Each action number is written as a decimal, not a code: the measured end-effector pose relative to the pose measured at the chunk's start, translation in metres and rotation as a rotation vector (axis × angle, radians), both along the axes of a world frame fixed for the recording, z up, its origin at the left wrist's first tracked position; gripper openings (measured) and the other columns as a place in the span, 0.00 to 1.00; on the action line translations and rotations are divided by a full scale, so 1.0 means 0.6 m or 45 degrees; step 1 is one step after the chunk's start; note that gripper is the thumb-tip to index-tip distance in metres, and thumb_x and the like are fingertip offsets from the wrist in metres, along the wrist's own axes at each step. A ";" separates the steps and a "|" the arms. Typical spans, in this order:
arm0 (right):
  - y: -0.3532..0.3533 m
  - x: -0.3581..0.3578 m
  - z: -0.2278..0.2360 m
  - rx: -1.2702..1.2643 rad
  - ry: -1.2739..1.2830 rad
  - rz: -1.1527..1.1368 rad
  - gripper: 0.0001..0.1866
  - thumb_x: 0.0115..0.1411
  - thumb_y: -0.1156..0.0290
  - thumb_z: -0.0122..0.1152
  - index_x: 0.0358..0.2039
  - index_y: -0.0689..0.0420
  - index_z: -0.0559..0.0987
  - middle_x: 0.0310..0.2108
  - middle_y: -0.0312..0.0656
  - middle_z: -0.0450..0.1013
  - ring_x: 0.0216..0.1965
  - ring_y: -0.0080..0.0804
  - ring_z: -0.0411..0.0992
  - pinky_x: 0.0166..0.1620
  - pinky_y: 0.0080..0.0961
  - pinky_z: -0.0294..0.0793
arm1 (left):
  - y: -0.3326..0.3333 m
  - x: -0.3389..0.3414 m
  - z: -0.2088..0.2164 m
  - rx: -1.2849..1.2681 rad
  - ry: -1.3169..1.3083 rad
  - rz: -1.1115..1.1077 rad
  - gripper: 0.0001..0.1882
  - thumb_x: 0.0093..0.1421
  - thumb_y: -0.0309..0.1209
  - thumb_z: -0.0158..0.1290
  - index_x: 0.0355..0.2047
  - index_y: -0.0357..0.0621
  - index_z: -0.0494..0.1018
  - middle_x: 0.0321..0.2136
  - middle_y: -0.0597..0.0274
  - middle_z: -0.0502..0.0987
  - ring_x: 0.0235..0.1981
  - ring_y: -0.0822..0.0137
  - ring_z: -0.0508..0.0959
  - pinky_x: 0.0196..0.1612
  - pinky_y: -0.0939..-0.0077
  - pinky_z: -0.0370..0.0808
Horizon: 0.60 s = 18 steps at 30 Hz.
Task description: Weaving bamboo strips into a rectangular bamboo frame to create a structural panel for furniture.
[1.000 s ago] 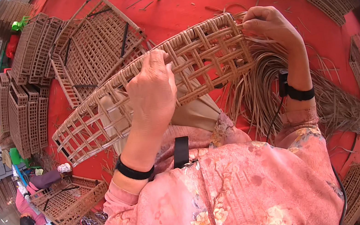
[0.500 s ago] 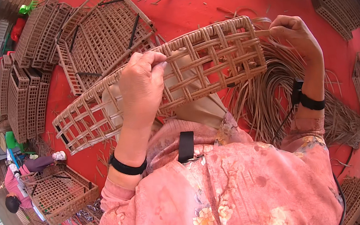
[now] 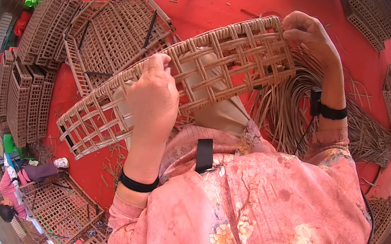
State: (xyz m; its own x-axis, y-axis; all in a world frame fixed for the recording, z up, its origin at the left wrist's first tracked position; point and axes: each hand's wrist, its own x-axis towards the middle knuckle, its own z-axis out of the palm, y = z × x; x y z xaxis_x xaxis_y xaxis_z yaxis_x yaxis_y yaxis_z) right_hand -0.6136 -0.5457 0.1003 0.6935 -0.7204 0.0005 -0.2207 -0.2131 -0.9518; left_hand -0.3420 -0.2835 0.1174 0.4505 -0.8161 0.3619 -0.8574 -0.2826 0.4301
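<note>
Brown woven strips make up the long panel (image 3: 203,73) tilted across a worker's lap, above beige trousers (image 3: 225,117) and a red floor (image 3: 213,3). The left hand (image 3: 153,90) is closed on the panel's upper rim near mid-length; the right hand (image 3: 311,36) is curled at the upper right corner, thumb and forefinger near each other. Whether they pinch a strip cannot be told. Good weaving here would likely mean keeping the left grip firm, drawing any strip evenly and laying each turn snug against the last, without twisting or bowing the rim. The left hand and forearm hide some of the weave, and the far-side fingers are unclear. The right forearm covers part of a strip bundle (image 3: 284,88); a larger woven frame (image 3: 114,38) is cut off at the top edge.
</note>
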 end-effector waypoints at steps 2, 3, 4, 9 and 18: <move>0.005 0.005 -0.002 0.023 -0.014 -0.002 0.10 0.58 0.73 0.70 0.39 0.59 0.79 0.31 0.30 0.74 0.32 0.16 0.68 0.37 0.17 0.69 | 0.000 -0.002 -0.004 0.060 -0.058 -0.019 0.12 0.61 0.24 0.56 0.45 0.45 0.74 0.38 0.55 0.83 0.38 0.55 0.84 0.40 0.63 0.80; 0.006 0.006 -0.003 0.049 -0.030 -0.013 0.10 0.57 0.74 0.70 0.39 0.59 0.79 0.31 0.30 0.74 0.33 0.16 0.68 0.38 0.17 0.69 | -0.001 -0.001 -0.006 0.087 -0.092 -0.019 0.13 0.60 0.24 0.57 0.46 0.46 0.73 0.38 0.56 0.83 0.38 0.55 0.84 0.40 0.62 0.80; 0.008 0.005 -0.005 0.047 -0.029 -0.016 0.10 0.57 0.74 0.70 0.39 0.59 0.79 0.31 0.30 0.74 0.33 0.16 0.68 0.38 0.17 0.69 | -0.002 -0.001 -0.007 0.114 -0.126 -0.019 0.15 0.60 0.24 0.57 0.47 0.47 0.72 0.38 0.56 0.83 0.38 0.55 0.84 0.40 0.62 0.80; 0.003 -0.024 -0.003 0.026 0.004 -0.069 0.09 0.59 0.72 0.69 0.39 0.59 0.80 0.30 0.28 0.74 0.30 0.13 0.67 0.34 0.17 0.68 | -0.002 0.007 -0.005 0.132 -0.184 -0.098 0.16 0.58 0.23 0.58 0.47 0.47 0.71 0.37 0.57 0.83 0.36 0.54 0.84 0.39 0.61 0.79; -0.014 -0.078 0.021 -0.127 0.294 -0.125 0.07 0.61 0.68 0.66 0.32 0.58 0.83 0.24 0.26 0.70 0.27 0.13 0.63 0.30 0.17 0.62 | -0.024 0.079 0.001 0.213 1.018 -0.333 0.14 0.58 0.19 0.57 0.44 0.41 0.71 0.33 0.67 0.74 0.34 0.78 0.76 0.38 0.83 0.75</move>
State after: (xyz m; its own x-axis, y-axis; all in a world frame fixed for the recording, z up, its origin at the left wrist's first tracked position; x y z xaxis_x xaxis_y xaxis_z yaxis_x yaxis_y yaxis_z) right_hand -0.6606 -0.5541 0.1129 0.6103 -0.7886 -0.0754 -0.4540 -0.2702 -0.8491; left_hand -0.2944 -0.2981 0.1181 0.3091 -0.9436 -0.1186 -0.3610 -0.2318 0.9033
